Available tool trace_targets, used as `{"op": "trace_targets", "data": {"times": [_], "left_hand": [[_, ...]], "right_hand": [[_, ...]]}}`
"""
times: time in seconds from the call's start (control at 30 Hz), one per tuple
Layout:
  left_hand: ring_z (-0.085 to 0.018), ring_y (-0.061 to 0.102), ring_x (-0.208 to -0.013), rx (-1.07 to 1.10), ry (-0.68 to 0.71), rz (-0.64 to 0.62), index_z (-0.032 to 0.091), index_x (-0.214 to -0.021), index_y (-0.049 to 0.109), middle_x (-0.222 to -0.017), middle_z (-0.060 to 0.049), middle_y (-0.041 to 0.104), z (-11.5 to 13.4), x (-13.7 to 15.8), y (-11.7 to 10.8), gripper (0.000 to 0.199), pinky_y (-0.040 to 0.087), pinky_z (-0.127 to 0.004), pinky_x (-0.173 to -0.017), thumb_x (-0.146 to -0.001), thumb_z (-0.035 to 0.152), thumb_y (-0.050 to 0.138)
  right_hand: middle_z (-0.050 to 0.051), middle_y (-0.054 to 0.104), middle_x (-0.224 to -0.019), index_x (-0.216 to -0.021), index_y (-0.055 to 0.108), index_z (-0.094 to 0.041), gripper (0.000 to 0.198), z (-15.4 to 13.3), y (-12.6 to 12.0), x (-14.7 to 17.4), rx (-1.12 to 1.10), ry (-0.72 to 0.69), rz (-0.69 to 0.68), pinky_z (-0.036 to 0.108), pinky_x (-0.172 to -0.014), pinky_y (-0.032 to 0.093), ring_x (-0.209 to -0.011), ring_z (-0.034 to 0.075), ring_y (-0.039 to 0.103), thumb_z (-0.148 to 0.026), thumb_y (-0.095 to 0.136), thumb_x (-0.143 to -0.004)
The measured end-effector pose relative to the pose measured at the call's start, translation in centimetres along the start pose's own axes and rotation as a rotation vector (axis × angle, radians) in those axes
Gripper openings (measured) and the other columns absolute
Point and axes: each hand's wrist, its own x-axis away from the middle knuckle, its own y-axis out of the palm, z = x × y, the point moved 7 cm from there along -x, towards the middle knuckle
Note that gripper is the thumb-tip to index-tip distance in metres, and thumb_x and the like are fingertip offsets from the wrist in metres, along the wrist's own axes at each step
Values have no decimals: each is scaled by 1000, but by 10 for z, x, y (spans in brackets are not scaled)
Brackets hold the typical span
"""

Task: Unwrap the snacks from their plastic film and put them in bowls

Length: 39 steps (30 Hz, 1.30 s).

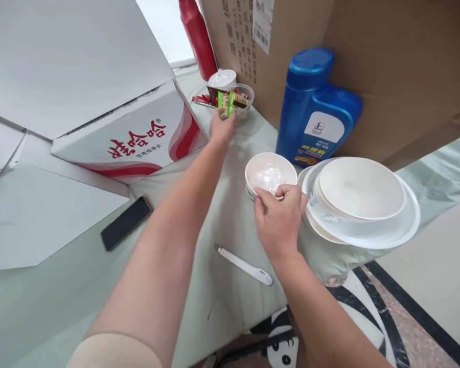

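Note:
My left hand (223, 127) is stretched out to a clear plastic bowl (252, 95) of small wrapped snacks. Its fingers are closed on the lower end of a green wrapped packet (225, 101), which stands up against the bowl's contents. My right hand (279, 220) pinches the near rim of a small white paper bowl (253, 164). Inside that bowl lies shiny, crumpled clear plastic (271, 176). Between my forearms, a white pen-shaped tool (245, 266) lies on the cloth.
A blue oil jug (310, 112) stands behind stacked white bowls and plates (362, 189) at right. A red bottle (199, 41) and white cup (222, 78) are at the back. The open white carton (138, 138) and a phone (125, 223) are at left. Behind stands a large brown box (398, 66).

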Motion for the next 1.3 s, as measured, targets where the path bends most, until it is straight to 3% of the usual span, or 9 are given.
{"op": "trace_targets", "data": {"times": [0.1,0.2,0.3,0.37,0.53,0.63,1.03,1.2,1.3], "left_hand": [[-18,67,-87,53,164,-47,24,-114,57,-97,-3,63,-5,43,-30,19,54,-29,-73,-96,28,53],[-26,60,-122,-109,504,-261,25,-103,67,-120,-8,63,0,104,-49,20,56,-36,-94,-83,31,68],[-38,32,-152,-395,747,-475,25,-104,73,-153,-12,45,-3,155,-40,41,40,-52,-119,-65,30,86],[-39,26,-156,-495,858,-538,26,-99,74,-156,-10,44,-7,171,-24,36,29,-58,-126,-65,29,88],[-33,46,-144,-491,867,-330,24,-83,72,-138,-9,61,-14,137,1,8,36,-54,-123,-79,19,76],[-35,49,-139,-492,768,-190,23,-82,71,-134,-11,61,-15,96,4,10,40,-55,-119,-77,17,78],[-39,45,-135,-427,501,-72,22,-75,60,-119,-11,60,5,-26,41,24,33,-63,-117,-69,13,82],[-27,40,-140,-255,527,12,21,-97,64,-126,-6,58,23,-11,21,41,18,-50,-126,-65,8,86],[-23,57,-120,-248,632,3,20,-97,66,-116,-6,64,25,39,-2,30,40,-39,-111,-72,11,80]], "right_hand": [[13,55,-119,-127,70,-23,43,-4,7,0,-92,-56,-74,57,-108,43,-131,32,47,-9,47,-93],[13,53,-142,-136,62,-25,52,-12,9,2,-210,-95,-141,61,-117,38,-153,34,29,-7,39,-93],[14,55,-143,-131,63,-22,47,-13,-1,4,-280,-50,-68,64,-118,38,-151,33,36,-10,40,-91],[15,58,-139,-126,63,-21,43,-14,-9,6,-305,-38,-5,63,-119,38,-147,32,43,-10,41,-90],[15,61,-131,-118,63,-19,34,-21,-13,11,-330,-73,26,61,-118,41,-145,31,45,-11,45,-90],[15,61,-127,-115,63,-19,31,-22,-10,11,-331,-81,15,60,-116,43,-144,31,46,-12,45,-91],[14,61,-119,-111,63,-20,28,-14,1,2,-334,-47,-45,57,-111,48,-139,31,52,-12,46,-91],[14,62,-119,-111,63,-21,27,-14,-1,-2,-352,-22,-55,53,-113,48,-135,28,55,-14,45,-91],[13,65,-117,-110,63,-20,28,-18,-1,-3,-386,-32,-77,46,-110,50,-129,25,59,-14,44,-91]]}}
